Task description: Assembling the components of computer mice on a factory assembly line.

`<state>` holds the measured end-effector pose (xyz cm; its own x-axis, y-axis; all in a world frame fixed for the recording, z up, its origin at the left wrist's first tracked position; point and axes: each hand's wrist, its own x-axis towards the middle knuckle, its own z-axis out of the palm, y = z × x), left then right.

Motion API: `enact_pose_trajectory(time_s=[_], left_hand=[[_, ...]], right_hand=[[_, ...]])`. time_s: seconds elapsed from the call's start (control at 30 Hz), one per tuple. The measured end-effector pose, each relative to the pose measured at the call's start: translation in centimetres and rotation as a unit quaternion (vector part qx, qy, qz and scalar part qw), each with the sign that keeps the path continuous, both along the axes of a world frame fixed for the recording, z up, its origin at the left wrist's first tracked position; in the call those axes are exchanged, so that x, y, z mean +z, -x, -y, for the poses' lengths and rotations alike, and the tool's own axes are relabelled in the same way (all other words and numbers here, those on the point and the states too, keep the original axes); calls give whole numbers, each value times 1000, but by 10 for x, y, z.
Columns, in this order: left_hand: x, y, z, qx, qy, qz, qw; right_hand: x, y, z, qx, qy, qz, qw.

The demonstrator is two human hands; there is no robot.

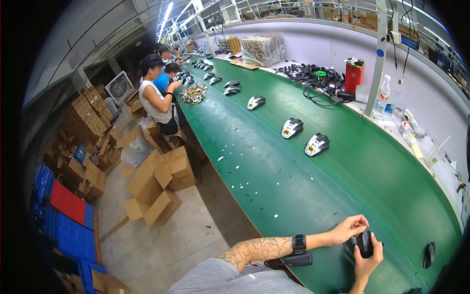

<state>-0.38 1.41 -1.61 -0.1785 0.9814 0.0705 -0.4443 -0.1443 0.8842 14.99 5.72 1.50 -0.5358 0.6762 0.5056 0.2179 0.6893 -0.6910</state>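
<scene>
A black computer mouse (364, 245) is gripped upright in my right hand (369, 261), thumb on one side and fingers on the other. My left hand (348, 230) is at the mouse's upper end, its fingertips pinched together; anything between them is too small to make out. A black band (299, 244) circles my left wrist. To the right of my hands, another dark mouse (429, 255) lies on the green bench (313, 215). Farther up the bench are mice with white, partly uncovered tops, the nearest being a white-and-black mouse (317, 145).
Small white and dark scraps (237, 167) dot the bench. Along its far right side are black cables (318, 81), a red tin (353, 76) and a plastic bottle (383, 94). Co-workers (157, 93) are at the left edge, near a pile of small parts (194, 93). Cardboard boxes (178, 166) cover the floor.
</scene>
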Motion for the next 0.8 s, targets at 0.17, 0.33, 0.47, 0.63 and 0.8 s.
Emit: enact_pose_trajectory(time_s=[0.17,0.33,0.47,0.63,0.8], left_hand=[[2,0,0,7,-1,1,1000],[-1,0,-2,7,-4,11,1000],[-2,0,-2,7,-5,13,1000],[0,0,-2,11,3,17,1000],[1,2,0,4,-2,10,1000]], right_hand=[[0,1,0,-8,-14,-14,1000],[2,1,0,-13,0,-10,1000],[-3,1,-3,-13,1,-7,1000],[1,1,-2,-18,9,-9,1000],[-2,1,-3,-8,-1,-7,1000]])
